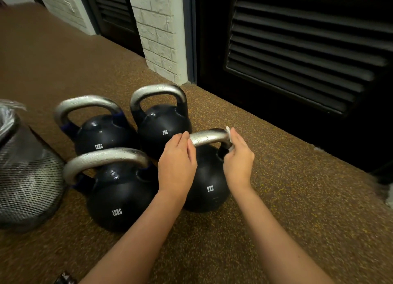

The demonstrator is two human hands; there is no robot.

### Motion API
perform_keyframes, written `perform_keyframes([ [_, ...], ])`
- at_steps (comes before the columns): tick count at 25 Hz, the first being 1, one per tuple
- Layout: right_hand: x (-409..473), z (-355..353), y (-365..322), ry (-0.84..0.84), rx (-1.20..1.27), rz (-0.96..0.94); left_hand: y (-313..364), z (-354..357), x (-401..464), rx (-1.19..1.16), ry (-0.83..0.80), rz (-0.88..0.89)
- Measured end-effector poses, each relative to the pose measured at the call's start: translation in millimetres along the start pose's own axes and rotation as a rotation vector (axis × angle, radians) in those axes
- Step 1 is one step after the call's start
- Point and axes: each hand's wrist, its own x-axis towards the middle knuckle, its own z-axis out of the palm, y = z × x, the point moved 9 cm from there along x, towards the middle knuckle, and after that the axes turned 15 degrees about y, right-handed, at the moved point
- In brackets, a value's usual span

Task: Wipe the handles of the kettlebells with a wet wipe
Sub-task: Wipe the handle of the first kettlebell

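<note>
Several black kettlebells with silver handles stand on the speckled brown floor. The near right one, marked 8KG [209,181], has a wet-looking handle [209,137]. My left hand [177,162] grips the left end of that handle. My right hand [238,158] wraps a white wet wipe [229,134] round the handle's right bend. Another 8KG kettlebell [163,128] stands behind it. Two 12KG kettlebells sit to the left, one at the back [102,132] and one in front [121,198].
A mesh waste bin [25,177] with a plastic liner stands at the far left. Dark louvred doors [297,56] and a white brick pillar [161,34] line the back. A dark object [64,279] shows at the bottom edge.
</note>
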Motion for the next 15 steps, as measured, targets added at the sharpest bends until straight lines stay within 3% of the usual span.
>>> perform_keyframes([
  [3,-20.8,4.6,-18.0,-0.056,0.032,-0.186,1.0,-0.7,0.1,-0.016,-0.001,-0.005],
  [7,2.9,4.4,13.5,-0.043,0.012,0.05,0.9,-0.9,0.3,-0.01,0.004,-0.001],
  [12,-24.1,-0.3,-2.8,-0.069,0.009,-0.181,0.4,-1.2,-0.4,-0.012,0.018,-0.01],
  [15,-23.7,-1.0,18.2,-0.044,0.088,0.0,0.8,-0.8,1.0,-0.006,0.015,0.0],
])
